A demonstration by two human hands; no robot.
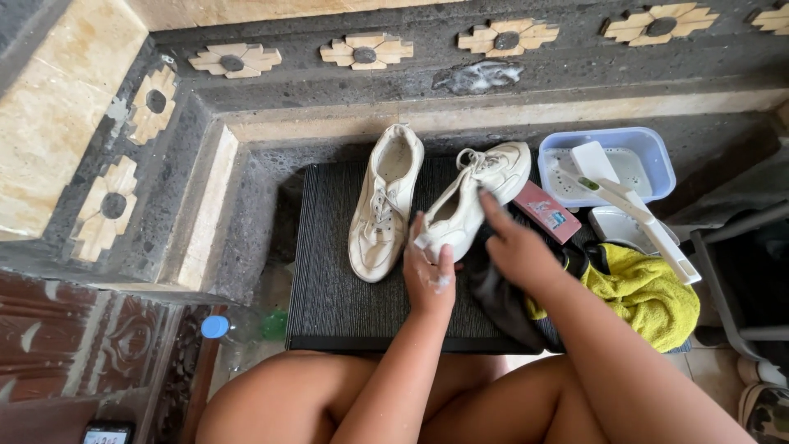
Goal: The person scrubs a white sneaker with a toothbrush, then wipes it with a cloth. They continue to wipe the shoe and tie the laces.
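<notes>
on the black mat [337, 296] lie two white sneakers; the left hand [429, 275] grasps the right sneaker [472, 197] by its heel, the right hand [518, 247] touches it, fingers loose. far right, a blue basin [657, 156] holds a white brush [625, 197].

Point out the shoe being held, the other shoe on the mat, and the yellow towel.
held white shoe [481, 185]: head view, on its laced upper.
other white shoe [380, 222]: head view, on its lace area, lying on the mat.
yellow towel [649, 292]: head view, on the middle of the crumpled cloth.
</notes>
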